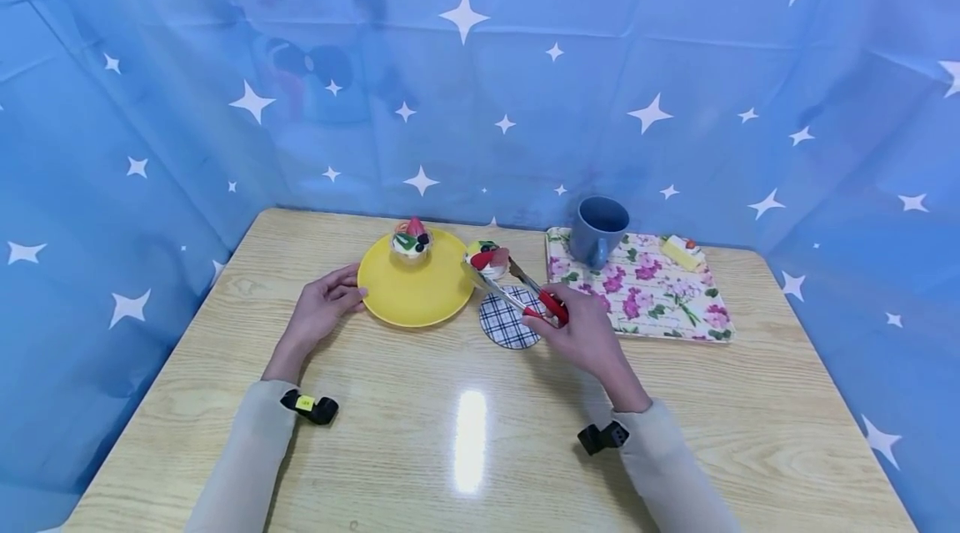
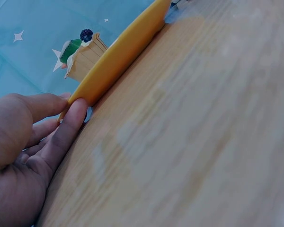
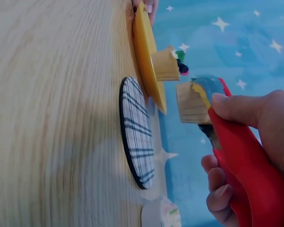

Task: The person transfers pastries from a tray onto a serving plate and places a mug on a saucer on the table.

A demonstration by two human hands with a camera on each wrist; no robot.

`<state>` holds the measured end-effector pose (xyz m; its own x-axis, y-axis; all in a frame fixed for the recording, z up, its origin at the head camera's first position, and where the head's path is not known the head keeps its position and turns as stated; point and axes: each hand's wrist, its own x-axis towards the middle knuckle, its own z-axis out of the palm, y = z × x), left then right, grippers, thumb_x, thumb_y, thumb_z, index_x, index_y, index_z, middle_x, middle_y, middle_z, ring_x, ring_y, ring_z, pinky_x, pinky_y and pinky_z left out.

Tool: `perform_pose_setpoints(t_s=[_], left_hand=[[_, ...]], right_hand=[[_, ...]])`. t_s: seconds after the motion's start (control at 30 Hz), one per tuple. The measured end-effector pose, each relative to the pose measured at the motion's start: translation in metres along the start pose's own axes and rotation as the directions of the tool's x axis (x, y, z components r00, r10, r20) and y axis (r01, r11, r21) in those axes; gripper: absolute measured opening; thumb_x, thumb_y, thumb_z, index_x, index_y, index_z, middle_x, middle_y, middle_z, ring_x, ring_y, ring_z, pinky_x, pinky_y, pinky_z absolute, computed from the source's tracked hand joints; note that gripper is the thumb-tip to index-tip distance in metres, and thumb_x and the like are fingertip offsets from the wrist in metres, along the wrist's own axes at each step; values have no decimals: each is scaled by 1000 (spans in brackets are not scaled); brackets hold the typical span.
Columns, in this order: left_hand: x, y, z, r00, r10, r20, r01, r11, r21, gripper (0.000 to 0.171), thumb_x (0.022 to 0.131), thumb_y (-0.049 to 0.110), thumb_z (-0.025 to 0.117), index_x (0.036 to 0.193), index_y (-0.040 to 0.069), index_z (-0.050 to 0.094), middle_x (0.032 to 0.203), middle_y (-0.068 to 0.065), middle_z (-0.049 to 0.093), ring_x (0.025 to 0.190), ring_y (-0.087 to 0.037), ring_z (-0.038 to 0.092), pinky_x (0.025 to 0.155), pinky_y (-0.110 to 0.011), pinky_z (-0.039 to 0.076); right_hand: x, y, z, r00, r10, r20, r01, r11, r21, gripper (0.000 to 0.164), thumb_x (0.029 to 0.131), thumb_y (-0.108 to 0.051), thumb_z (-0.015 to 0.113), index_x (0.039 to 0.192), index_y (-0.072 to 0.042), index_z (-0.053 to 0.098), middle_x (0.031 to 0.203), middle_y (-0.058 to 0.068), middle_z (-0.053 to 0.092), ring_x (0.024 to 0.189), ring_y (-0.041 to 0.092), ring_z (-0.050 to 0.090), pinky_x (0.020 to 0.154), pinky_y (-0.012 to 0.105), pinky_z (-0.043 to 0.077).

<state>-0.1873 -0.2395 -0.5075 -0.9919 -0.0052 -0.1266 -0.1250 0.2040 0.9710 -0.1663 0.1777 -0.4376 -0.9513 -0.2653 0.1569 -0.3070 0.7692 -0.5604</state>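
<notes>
My left hand (image 1: 324,306) pinches the left rim of a yellow plate (image 1: 412,299), thumb and fingers on its edge. On the plate's back part stands a fruit-topped cupcake (image 1: 412,241). In my right hand (image 1: 581,331) are tongs (image 3: 248,170) with red handles, the fingers curled round them. A second fruit-topped cupcake (image 3: 191,105) is clamped between the tongs' tips, raised above the table beside the plate's right rim. Below and nearer me lies a round checked coaster (image 1: 504,323), partly behind the tongs in the head view.
A floral tray (image 1: 675,308) lies at the right, with a blue-grey mug (image 1: 592,237) on its back left and a small cake slice (image 1: 681,253) at its back right. A blue star-patterned curtain (image 1: 480,99) hangs along the table's back edge.
</notes>
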Motion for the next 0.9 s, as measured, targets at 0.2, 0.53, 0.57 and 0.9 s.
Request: perform_pose_setpoints(t_s=[0.2, 0.53, 0.57, 0.9], left_hand=[[0, -1, -1, 1000, 8, 7, -8, 1000, -16, 59, 100, 21, 70, 154, 13, 47, 135, -21, 55, 98, -1, 68, 87, -23, 65], [-1, 0, 1, 1000, 1, 6, -1, 1000, -15, 61, 99, 21, 70, 155, 13, 46, 136, -21, 55, 98, 0, 68, 87, -22, 65], [-1, 0, 1, 1000, 2, 6, -2, 1000, -17, 61, 99, 21, 70, 155, 13, 46, 136, -21, 55, 98, 0, 68, 88, -22, 65], [0, -2, 0, 1000, 5, 0, -5, 1000, 1, 61, 100, 22, 69, 155, 11, 46, 131, -17, 58, 96, 0, 69, 87, -24, 65]], right_hand=[[1, -3, 6, 1000, -10, 4, 10, 1000, 6, 54, 88, -41, 82, 127, -7, 67, 99, 10, 71, 79, 20, 56, 58, 23, 46], [5, -9, 14, 999, -9, 31, 8, 1000, 8, 54, 87, -41, 82, 127, -6, 68, 108, 13, 74, 86, 21, 62, 65, 25, 52], [5, -10, 15, 999, -9, 31, 9, 1000, 6, 54, 87, -41, 82, 127, -6, 67, 108, 14, 74, 87, 22, 62, 66, 26, 52], [4, -18, 21, 999, 1, 40, -1, 1000, -5, 54, 88, -45, 80, 127, -10, 67, 100, 7, 71, 81, 20, 58, 60, 24, 46]])
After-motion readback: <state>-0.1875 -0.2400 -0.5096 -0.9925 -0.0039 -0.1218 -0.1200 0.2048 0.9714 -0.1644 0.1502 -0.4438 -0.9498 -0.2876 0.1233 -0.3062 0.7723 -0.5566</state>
